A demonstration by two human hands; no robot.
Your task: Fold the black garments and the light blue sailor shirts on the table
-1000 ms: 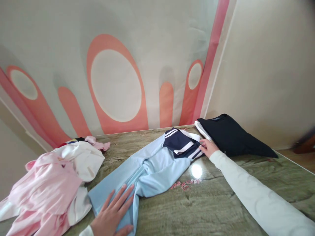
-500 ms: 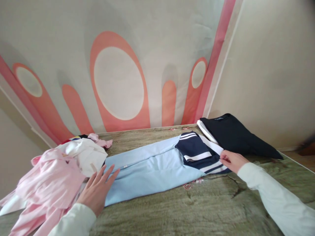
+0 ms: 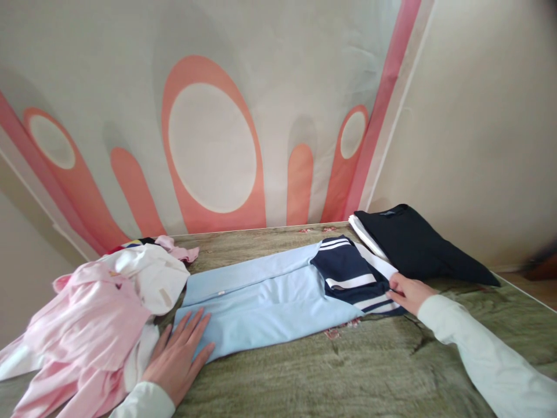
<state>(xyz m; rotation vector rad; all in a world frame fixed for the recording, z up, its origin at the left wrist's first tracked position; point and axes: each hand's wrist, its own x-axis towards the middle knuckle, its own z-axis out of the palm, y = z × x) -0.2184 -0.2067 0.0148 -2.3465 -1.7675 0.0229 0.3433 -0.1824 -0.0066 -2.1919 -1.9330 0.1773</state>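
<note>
A light blue garment (image 3: 265, 305) with a navy collar striped in white (image 3: 352, 273) lies stretched across the table. My left hand (image 3: 176, 357) lies flat and open on its left end, fingers spread. My right hand (image 3: 407, 292) rests on the navy collar at the garment's right end, fingers curled onto the fabric edge. Both arms wear white sleeves.
A heap of pink and white clothes (image 3: 96, 313) sits at the left. A folded black garment (image 3: 418, 244) on a white one lies at the back right corner. The table (image 3: 348, 371) has a greenish marbled top. A wall with pink shapes stands behind.
The blue garment has been pulled out straight, from a diagonal bunch to lying across the table. My left hand slid left and back to its end; my right hand moved right with the collar.
</note>
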